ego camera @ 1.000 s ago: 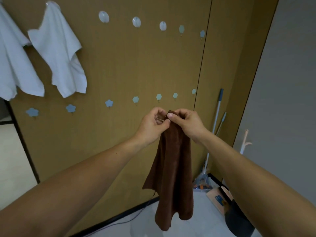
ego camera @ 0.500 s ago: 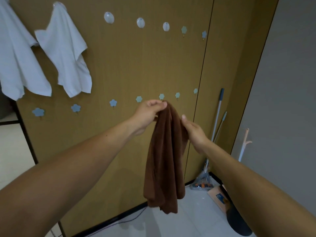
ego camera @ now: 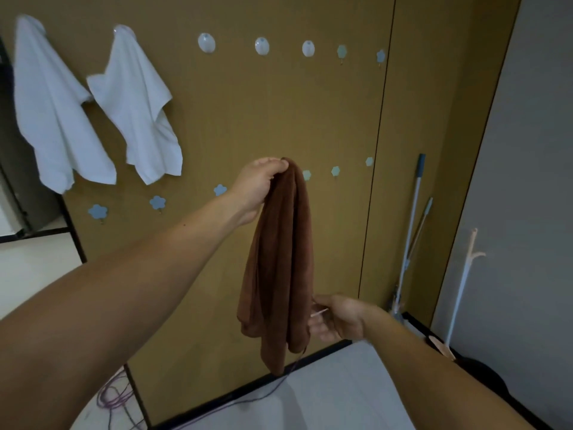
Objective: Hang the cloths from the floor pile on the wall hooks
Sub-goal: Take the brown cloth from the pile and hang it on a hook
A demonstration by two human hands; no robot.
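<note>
My left hand (ego camera: pixel 259 184) pinches the top of a brown cloth (ego camera: pixel 280 268), which hangs straight down in front of the wooden wall panel. My right hand (ego camera: pixel 336 318) is low, beside the cloth's lower edge, fingers spread and blurred; whether it touches the fabric I cannot tell. Two white cloths (ego camera: pixel 136 110) (ego camera: pixel 52 116) hang from upper hooks at the left. A free round white hook (ego camera: pixel 206 42) lies up and left of the brown cloth, with two more (ego camera: pixel 262 45) to its right. Blue flower-shaped hooks (ego camera: pixel 335 171) form a lower row behind the cloth.
A mop and a broom (ego camera: pixel 409 240) lean in the corner at the right, next to a grey wall. A white stand (ego camera: pixel 462 283) and a dark round object (ego camera: pixel 483 377) are at the lower right. A purple cable (ego camera: pixel 117 395) trails on the floor at the panel's base.
My right hand let go of the cloth's top and dropped to its lower edge. The left hand keeps the cloth raised. The view shifted right, so the white cloths show more fully.
</note>
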